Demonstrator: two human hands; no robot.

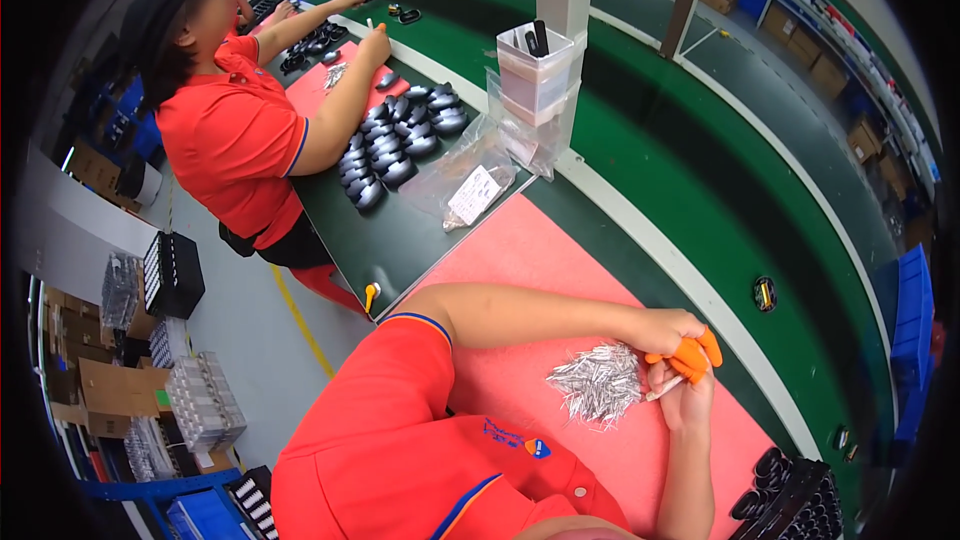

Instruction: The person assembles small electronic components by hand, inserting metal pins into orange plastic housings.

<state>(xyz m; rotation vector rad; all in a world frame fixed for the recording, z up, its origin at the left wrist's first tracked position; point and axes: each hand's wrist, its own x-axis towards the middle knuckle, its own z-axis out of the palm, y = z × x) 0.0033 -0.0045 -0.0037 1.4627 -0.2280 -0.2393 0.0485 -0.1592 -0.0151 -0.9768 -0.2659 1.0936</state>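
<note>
My two hands meet at the right side of the pink mat [500, 280], beyond a pile of thin silver slivers [597, 385]. Orange finger covers are on several fingertips. Bent fingers close my left hand [668, 332] against the fingertips of my right hand. The right hand [688, 402] is curled below it, palm side up. A short whitish piece [665, 388] shows at the right hand's fingers; whether it is a held thing or a finger cover, I cannot tell. Whatever sits between the fingertips is hidden.
A green conveyor belt [700, 190] carries a small dark oval part [765, 293]. Black parts in a tray [790, 495] stand at lower right. Shiny dark shells [390, 145] and a plastic bag [465, 185] lie toward a co-worker [225, 130] in red. A clear bin [537, 70] hangs on a post.
</note>
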